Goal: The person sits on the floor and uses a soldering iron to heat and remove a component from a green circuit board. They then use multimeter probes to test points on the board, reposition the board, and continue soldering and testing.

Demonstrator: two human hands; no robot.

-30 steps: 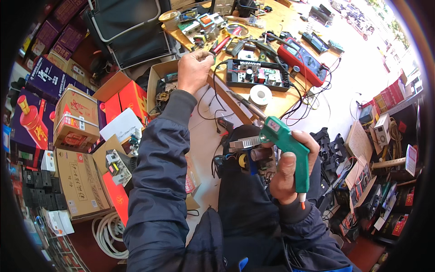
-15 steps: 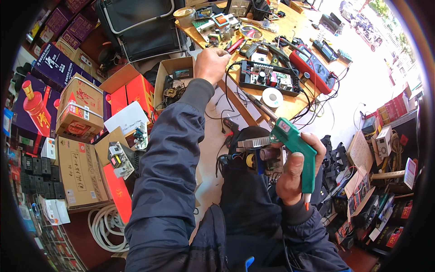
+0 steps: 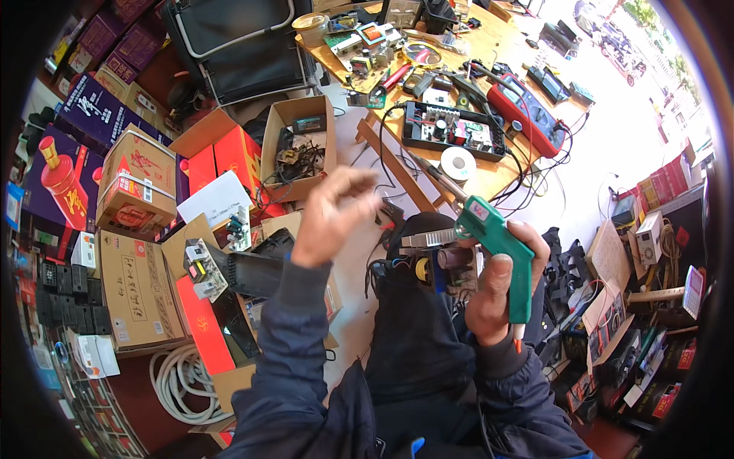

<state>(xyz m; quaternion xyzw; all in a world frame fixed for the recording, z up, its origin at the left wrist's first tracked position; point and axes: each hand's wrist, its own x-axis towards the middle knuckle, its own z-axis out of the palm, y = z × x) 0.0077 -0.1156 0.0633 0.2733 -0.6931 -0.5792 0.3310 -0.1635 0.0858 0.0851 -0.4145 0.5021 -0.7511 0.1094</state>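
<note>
My right hand (image 3: 495, 298) is closed round the green pistol grip of a soldering gun (image 3: 511, 249). Its metal barrel points up and left, toward the table edge beside a white solder roll (image 3: 459, 164). Blurred by motion, my left hand (image 3: 332, 218) hangs in the air over the gap between the boxes and my lap. Its fingers look stretched and apart, with nothing visible in them. Just beyond it stands an open cardboard box (image 3: 319, 122) with scrap parts and wires inside. A black case with a circuit board (image 3: 451, 131) lies on the table past the solder.
The wooden table (image 3: 489, 180) carries a red multimeter (image 3: 527, 118), tools and boards. Loose cables hang over its edge. Cartons (image 3: 134, 287), a circuit board (image 3: 205, 269) and a coiled white hose (image 3: 164, 386) crowd my left. Shelved electronics stand at right, a folding chair (image 3: 237, 46) at far left.
My left hand has drawn back from the table edge toward me, down and slightly left, its fingers opening out. My right hand and the soldering gun have hardly moved.
</note>
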